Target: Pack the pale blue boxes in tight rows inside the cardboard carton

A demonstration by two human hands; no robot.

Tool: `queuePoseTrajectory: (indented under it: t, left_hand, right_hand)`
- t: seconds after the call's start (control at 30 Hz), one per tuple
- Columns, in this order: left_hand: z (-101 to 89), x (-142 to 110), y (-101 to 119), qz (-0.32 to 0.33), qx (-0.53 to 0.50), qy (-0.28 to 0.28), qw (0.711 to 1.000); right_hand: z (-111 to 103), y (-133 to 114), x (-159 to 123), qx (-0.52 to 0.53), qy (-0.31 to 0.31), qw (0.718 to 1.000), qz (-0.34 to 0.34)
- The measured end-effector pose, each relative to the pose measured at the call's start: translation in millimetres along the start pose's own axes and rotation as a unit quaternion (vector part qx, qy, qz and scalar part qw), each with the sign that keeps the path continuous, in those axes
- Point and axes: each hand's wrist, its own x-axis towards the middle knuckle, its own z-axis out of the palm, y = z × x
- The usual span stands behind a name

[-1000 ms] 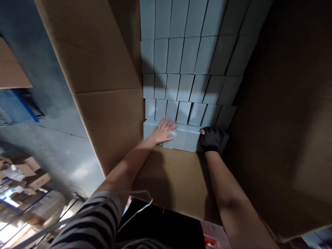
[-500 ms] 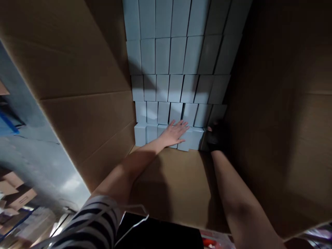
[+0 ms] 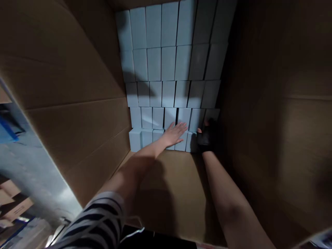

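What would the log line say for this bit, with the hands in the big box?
left hand: flat on small boxes | right hand: gloved, at row's right end | place: inside carton

No text, label, brand, number or sign can be read anywhere in the view. The pale blue boxes (image 3: pixel 168 65) stacked inside the cardboard carton (image 3: pixel 77 90) show plain, unprinted faces, and the carton's walls and floor carry no legible marks. The cartons (image 3: pixel 12 204) at the lower left edge of the view are too blurred and small to make out any print on them.
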Motion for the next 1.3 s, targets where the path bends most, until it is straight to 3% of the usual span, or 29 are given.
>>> queuePoseTrajectory:
  t: [0.13, 0.2, 0.27, 0.37, 0.47, 0.53, 0.6, 0.67, 0.73, 0.83, 1.03, 1.2, 1.3]
  left_hand:
    - [-3.3, -57.5, -38.9, -0.093, 0.000, 0.041, 0.995]
    - [5.4, -75.4, -58.4, -0.090, 0.002, 0.021, 0.996]
    - [16.5, -78.1, -69.9, -0.074, 0.002, -0.005, 0.997]
    - [25.7, -66.2, -68.8, -0.091, -0.010, -0.017, 0.996]
    - [14.6, -65.8, -58.9, -0.103, -0.033, -0.011, 0.994]
    - [0.1, -81.2, -57.9, -0.148, -0.030, 0.021, 0.988]
    - [-12.0, -104.7, -64.1, -0.239, -0.011, 0.065, 0.969]
    - [-16.4, -126.6, -74.9, -0.313, 0.001, 0.079, 0.947]
    - [-12.1, -138.3, -85.9, -0.318, -0.003, 0.066, 0.946]
    - [5.1, -134.0, -95.9, -0.300, -0.010, 0.069, 0.951]
    - [36.5, -111.2, -106.6, -0.334, -0.027, 0.081, 0.939]
    - [30.6, -107.2, -103.5, -0.334, -0.045, 0.084, 0.938]
    - [22.8, -87.7, -101.1, -0.324, -0.049, 0.108, 0.939]
  right_hand:
    - [3.6, -28.5, 6.7, -0.049, -0.034, 0.990, -0.125]
    - [4.4, -29.3, 9.4, -0.094, -0.040, 0.980, -0.171]
    - [3.0, -27.2, 10.4, -0.124, -0.042, 0.974, -0.184]
    - [-0.6, -38.1, 7.7, -0.140, -0.048, 0.975, -0.168]
    - [4.3, -70.6, 1.9, -0.123, -0.062, 0.967, -0.212]
    - [14.5, -91.5, -0.3, -0.100, -0.084, 0.949, -0.289]
    - [27.0, -102.3, 1.1, -0.088, -0.107, 0.930, -0.341]
    - [37.7, -102.3, 5.5, -0.086, -0.119, 0.922, -0.357]
    - [43.9, -96.9, 9.9, -0.083, -0.122, 0.922, -0.359]
    - [45.4, -90.3, 12.5, -0.077, -0.123, 0.923, -0.356]
    - [48.5, -87.3, 7.5, -0.090, -0.087, 0.922, -0.366]
    - [38.8, -91.8, 9.1, -0.101, -0.061, 0.922, -0.368]
    - [24.2, -90.8, 23.6, -0.108, -0.027, 0.939, -0.326]
